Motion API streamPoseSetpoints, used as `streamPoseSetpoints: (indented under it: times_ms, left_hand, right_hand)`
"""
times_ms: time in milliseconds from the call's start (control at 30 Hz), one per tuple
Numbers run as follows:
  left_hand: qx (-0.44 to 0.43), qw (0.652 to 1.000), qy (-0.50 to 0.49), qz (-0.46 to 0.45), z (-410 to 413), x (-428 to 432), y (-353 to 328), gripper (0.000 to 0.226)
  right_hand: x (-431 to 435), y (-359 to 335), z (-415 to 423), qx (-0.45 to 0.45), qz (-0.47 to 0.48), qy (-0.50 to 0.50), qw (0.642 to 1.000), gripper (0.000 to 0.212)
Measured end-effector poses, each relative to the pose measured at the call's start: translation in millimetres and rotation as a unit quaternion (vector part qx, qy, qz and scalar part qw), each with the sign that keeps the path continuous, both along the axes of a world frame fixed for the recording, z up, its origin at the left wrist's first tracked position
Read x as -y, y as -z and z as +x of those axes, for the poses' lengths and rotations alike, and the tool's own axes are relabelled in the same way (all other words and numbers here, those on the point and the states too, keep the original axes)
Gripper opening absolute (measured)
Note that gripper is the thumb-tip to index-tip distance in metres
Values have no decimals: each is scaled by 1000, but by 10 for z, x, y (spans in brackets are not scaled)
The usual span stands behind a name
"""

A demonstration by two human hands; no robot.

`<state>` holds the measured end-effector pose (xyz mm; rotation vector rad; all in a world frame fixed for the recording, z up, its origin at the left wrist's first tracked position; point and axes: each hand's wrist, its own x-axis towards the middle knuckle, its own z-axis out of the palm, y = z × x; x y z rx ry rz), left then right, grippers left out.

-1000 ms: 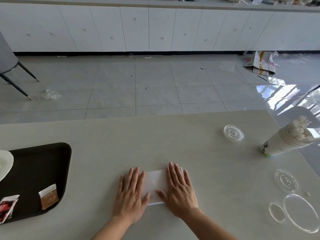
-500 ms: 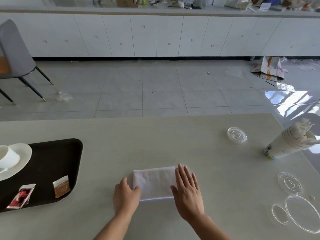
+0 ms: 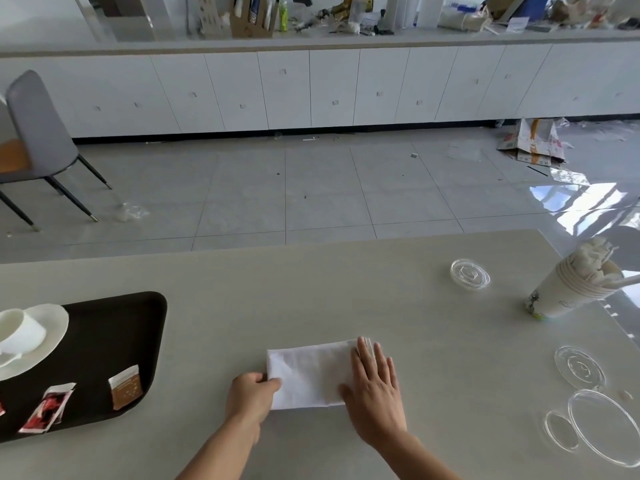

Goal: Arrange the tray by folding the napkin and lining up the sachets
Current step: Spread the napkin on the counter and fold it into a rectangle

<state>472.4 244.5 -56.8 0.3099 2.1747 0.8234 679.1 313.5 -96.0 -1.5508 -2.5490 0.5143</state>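
Observation:
A white napkin (image 3: 308, 374), folded into a rectangle, lies flat on the grey table near the front edge. My left hand (image 3: 250, 398) pinches its lower left corner. My right hand (image 3: 374, 393) rests flat on its right end, fingers spread. To the left lies a dark tray (image 3: 117, 341). On it are a brown sachet (image 3: 125, 391) and a red sachet (image 3: 46, 412), set askew, with another red one cut off at the frame's left edge.
A white cup on a saucer (image 3: 24, 336) sits on the tray's left part. Right of the napkin are a stack of paper cups (image 3: 571, 289) lying tilted and several clear plastic lids (image 3: 469, 273). A grey chair (image 3: 33, 140) stands beyond the table.
My left hand slid off the napkin's top and closed on its left corner. My right hand shifted toward the right end. The view tilted up, showing more of the tray.

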Motion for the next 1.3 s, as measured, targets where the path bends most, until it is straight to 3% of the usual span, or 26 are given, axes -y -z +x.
streamPoseSetpoints:
  times_ms: [67,133,200,233,300,600,767,933,1033,1100,1167,1233,1300]
  left_hand:
    - [2,1000,8,9,11,3,-1,20]
    - [11,1000,3,13,8,9,18,20]
    - [17,1000,8,12,0,13,17,17]
    - [16,1000,11,13,-1,15,15,15]
    - [12,1000,6,28,15,25,8,11]
    - [9,998,0,66,46,49,-104,5]
    - [-1,997,-7,72,89,41,-136,1]
    - [-16,995,2,94,205,13,-223,5]
    - [-24,994,14,109,267,-3,-320,12]
    - [-32,992,26,119,313,-13,-370,16]
    - [-44,991,36,125,371,-27,-412,16]
    - [-59,989,44,127,436,-48,-441,17]
    - [-75,987,58,131,525,-88,-467,20]
  right_hand:
    - [3,-120,-140,-86,4,16,996,60]
    - [36,-301,-339,-254,-96,69,960,50]
    - [48,-456,-551,-412,-290,137,853,45]
    - [45,-493,-632,-447,-355,167,804,46]
    - [24,-484,-708,-456,-407,207,764,49]
    - [271,-312,-476,-506,-440,218,709,31]
    - [478,-268,-362,-535,-441,242,679,33]
    - [577,-251,-304,-529,-429,260,684,24]
    - [423,-311,-118,-539,-341,324,699,24]
    - [283,-342,65,-475,-222,355,774,27]
    - [122,-357,226,-343,-113,339,869,28]
    - [-28,-342,329,-254,-112,309,910,27]
    - [-123,-351,356,-205,-151,278,926,24]
